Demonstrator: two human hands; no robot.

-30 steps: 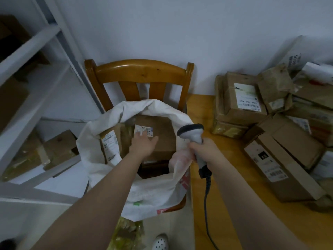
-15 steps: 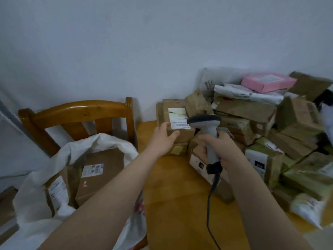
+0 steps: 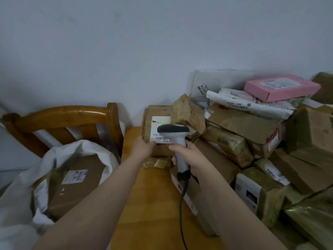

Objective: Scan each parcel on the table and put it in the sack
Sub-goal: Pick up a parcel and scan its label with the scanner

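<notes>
A brown cardboard parcel (image 3: 158, 114) with a white label stands at the table's far left corner. My left hand (image 3: 143, 147) holds its near left edge, thumb on the label side. My right hand (image 3: 189, 156) grips the grey barcode scanner (image 3: 173, 132), whose dark head sits just in front of that label. The scanner's black cable hangs down over the wooden table (image 3: 153, 204). The white sack (image 3: 54, 159) lies open on the chair at left, with brown boxes (image 3: 79, 181) inside it.
A pile of several parcels fills the table's right side: brown boxes (image 3: 243, 123), tape-wrapped packs (image 3: 230, 143), a white mailer (image 3: 248, 103) and a pink box (image 3: 281, 87) on top. The wooden chair (image 3: 68, 116) stands against the wall at left.
My left hand left the sack, crossed to the table and took hold of the labelled box. My view swung right and the scanner came up to the label.
</notes>
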